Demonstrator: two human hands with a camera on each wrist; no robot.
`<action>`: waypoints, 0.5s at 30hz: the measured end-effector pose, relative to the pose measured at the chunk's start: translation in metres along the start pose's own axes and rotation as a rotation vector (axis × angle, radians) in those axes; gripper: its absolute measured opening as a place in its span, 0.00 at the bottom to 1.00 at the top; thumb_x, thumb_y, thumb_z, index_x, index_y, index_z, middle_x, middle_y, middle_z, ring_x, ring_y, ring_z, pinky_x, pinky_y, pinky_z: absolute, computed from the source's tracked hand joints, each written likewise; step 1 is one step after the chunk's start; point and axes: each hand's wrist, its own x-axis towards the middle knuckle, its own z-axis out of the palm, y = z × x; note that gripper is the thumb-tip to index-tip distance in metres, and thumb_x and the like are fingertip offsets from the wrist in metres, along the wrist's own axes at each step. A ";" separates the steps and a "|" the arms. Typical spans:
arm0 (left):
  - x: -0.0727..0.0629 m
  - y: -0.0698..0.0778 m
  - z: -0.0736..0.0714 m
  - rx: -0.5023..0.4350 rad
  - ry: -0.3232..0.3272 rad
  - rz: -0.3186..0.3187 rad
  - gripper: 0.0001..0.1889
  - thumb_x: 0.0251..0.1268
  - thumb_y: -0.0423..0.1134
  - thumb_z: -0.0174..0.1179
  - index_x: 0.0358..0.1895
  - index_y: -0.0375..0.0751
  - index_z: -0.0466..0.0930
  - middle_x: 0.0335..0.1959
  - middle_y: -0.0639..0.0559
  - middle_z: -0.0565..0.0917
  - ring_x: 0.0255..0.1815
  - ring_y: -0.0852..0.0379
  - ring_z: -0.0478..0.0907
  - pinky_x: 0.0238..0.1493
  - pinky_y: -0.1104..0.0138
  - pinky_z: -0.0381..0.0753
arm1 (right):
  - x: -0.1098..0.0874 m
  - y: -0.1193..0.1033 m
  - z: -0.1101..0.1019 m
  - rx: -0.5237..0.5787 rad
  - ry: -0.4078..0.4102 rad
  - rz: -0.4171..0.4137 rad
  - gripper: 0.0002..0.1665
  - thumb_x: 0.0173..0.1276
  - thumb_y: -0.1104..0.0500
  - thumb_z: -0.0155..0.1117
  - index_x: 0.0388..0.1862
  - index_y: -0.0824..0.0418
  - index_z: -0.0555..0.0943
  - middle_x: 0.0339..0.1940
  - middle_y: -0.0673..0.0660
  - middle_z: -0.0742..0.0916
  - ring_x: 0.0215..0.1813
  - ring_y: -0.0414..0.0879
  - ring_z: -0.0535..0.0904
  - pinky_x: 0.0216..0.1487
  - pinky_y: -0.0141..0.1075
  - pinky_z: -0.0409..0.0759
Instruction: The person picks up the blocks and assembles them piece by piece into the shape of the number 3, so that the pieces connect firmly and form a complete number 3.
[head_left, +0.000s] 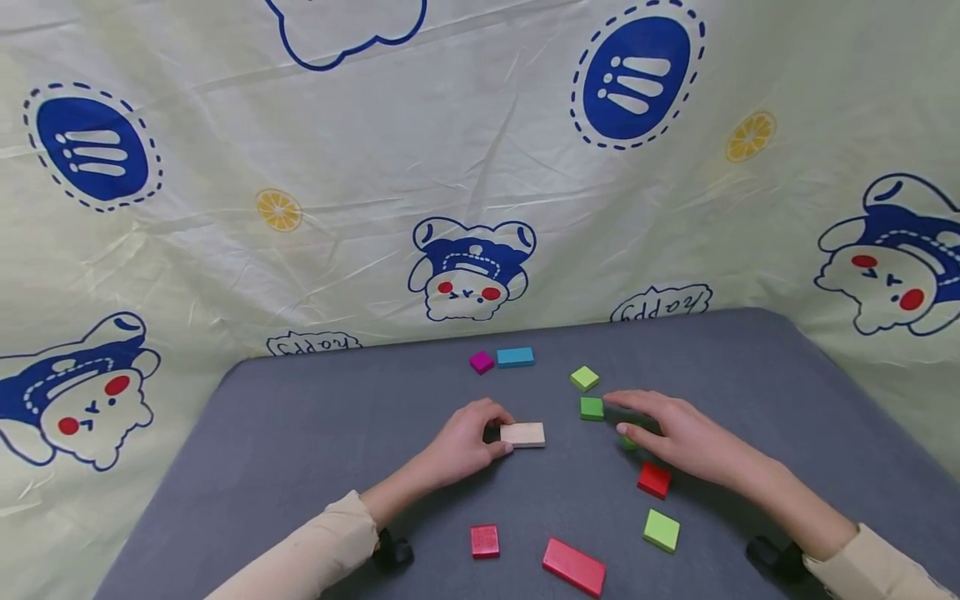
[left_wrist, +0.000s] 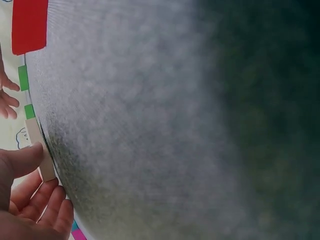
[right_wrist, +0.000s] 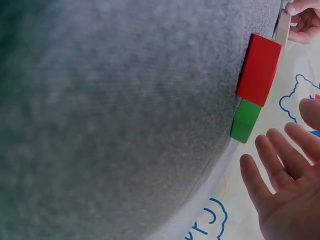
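Near the middle of the table, my left hand (head_left: 468, 442) pinches a pale wooden block (head_left: 523, 435) by its left end, thumb in front and fingers behind. The left wrist view shows the same wooden block (left_wrist: 41, 150) between thumb and fingers. My right hand (head_left: 686, 433) hovers to the right with fingers extended, holding nothing. Its fingertips are close to a green block (head_left: 592, 408), and another green block (head_left: 628, 444) is partly hidden under its thumb. In the right wrist view the right hand (right_wrist: 290, 185) is spread beside a green block (right_wrist: 245, 120).
A magenta block (head_left: 482, 362) and a blue block (head_left: 515, 357) lie at the back, with a lime block (head_left: 584, 378) to their right. Nearer are a red block (head_left: 654, 480), another lime block (head_left: 662, 531), a small pinkish-red block (head_left: 484, 542) and a long one (head_left: 573, 567).
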 end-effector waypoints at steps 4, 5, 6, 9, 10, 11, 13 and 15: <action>0.000 -0.002 -0.001 0.000 -0.014 -0.013 0.12 0.63 0.38 0.68 0.49 0.43 0.83 0.42 0.55 0.80 0.45 0.57 0.73 0.52 0.61 0.74 | 0.001 0.001 0.002 0.000 0.002 -0.009 0.27 0.71 0.55 0.65 0.67 0.57 0.75 0.64 0.56 0.79 0.65 0.56 0.72 0.60 0.57 0.71; 0.000 -0.003 -0.001 -0.006 -0.017 -0.018 0.12 0.62 0.38 0.68 0.49 0.43 0.83 0.42 0.55 0.80 0.45 0.56 0.73 0.51 0.61 0.74 | 0.002 0.001 0.002 -0.002 0.003 -0.013 0.27 0.71 0.55 0.65 0.67 0.57 0.75 0.64 0.56 0.79 0.65 0.56 0.72 0.60 0.57 0.70; 0.001 -0.003 -0.002 -0.014 -0.020 -0.023 0.12 0.62 0.38 0.68 0.48 0.43 0.84 0.42 0.55 0.80 0.45 0.57 0.73 0.51 0.61 0.74 | 0.003 0.001 0.002 -0.004 0.002 -0.016 0.27 0.71 0.56 0.65 0.67 0.57 0.75 0.64 0.56 0.79 0.65 0.56 0.72 0.60 0.57 0.70; 0.002 -0.005 -0.003 -0.047 -0.027 -0.041 0.12 0.61 0.38 0.70 0.48 0.43 0.85 0.42 0.56 0.80 0.45 0.57 0.74 0.50 0.62 0.74 | 0.005 0.003 0.003 -0.005 0.002 -0.023 0.27 0.70 0.57 0.65 0.67 0.58 0.75 0.64 0.57 0.79 0.65 0.57 0.72 0.60 0.57 0.70; 0.003 -0.005 -0.004 -0.056 -0.028 -0.049 0.12 0.60 0.38 0.70 0.47 0.44 0.85 0.41 0.57 0.80 0.44 0.58 0.74 0.50 0.62 0.74 | 0.006 0.003 0.003 -0.002 0.001 -0.023 0.27 0.70 0.58 0.65 0.67 0.59 0.75 0.64 0.57 0.79 0.65 0.57 0.72 0.60 0.58 0.70; 0.004 -0.006 -0.004 -0.061 -0.031 -0.053 0.13 0.59 0.38 0.71 0.47 0.44 0.85 0.41 0.58 0.80 0.44 0.58 0.74 0.49 0.63 0.74 | 0.007 0.004 0.003 0.001 -0.001 -0.023 0.27 0.70 0.58 0.65 0.67 0.59 0.75 0.64 0.57 0.79 0.65 0.57 0.72 0.60 0.58 0.70; 0.005 -0.007 -0.005 -0.066 -0.036 -0.055 0.13 0.59 0.38 0.71 0.47 0.44 0.86 0.40 0.59 0.80 0.43 0.59 0.74 0.49 0.64 0.73 | 0.009 0.006 0.003 0.007 -0.007 -0.022 0.27 0.69 0.59 0.65 0.67 0.60 0.75 0.64 0.58 0.79 0.65 0.58 0.72 0.60 0.57 0.70; 0.007 -0.007 -0.005 -0.061 -0.042 -0.052 0.13 0.58 0.38 0.72 0.46 0.45 0.86 0.39 0.60 0.79 0.42 0.60 0.74 0.48 0.64 0.73 | 0.012 0.008 0.003 0.014 -0.015 -0.019 0.27 0.69 0.60 0.65 0.67 0.61 0.75 0.64 0.58 0.79 0.65 0.58 0.72 0.61 0.57 0.70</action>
